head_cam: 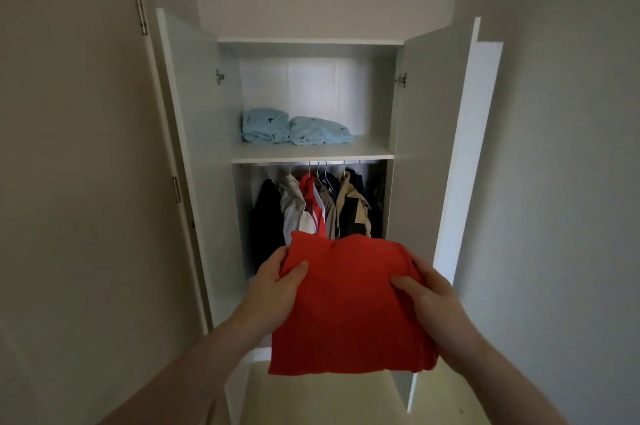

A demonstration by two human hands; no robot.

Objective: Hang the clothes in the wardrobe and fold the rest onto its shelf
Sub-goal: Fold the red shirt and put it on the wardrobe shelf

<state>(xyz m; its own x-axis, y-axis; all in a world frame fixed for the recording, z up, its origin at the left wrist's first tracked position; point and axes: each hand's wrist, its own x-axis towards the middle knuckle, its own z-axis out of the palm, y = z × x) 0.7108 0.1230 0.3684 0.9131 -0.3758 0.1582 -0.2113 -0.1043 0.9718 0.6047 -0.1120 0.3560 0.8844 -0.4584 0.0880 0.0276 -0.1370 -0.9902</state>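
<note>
Before the open wardrobe (433, 113), both hands (277, 281) grip a folded red garment (349, 303), seemingly bound for the shelf (311, 152) at upper centre.

Folded red garment (349, 303) was soft matt cloth, smooth-knit in look, gripped at either side by bare left hand (277, 277) and right hand (424, 289). Wardrobe (194, 113) panels and shelf (311, 151) were smooth white laminate with a faint satin sheen; door hinges (219, 76) and hanging rail (325, 162) looked like bright metal. Two light blue folded pieces (294, 130) on the shelf were fuzzy, towel-like cloth; hung jackets (318, 206) below were matt woven fabric on thin hangers of pale wire or plastic, material unclear.
</note>
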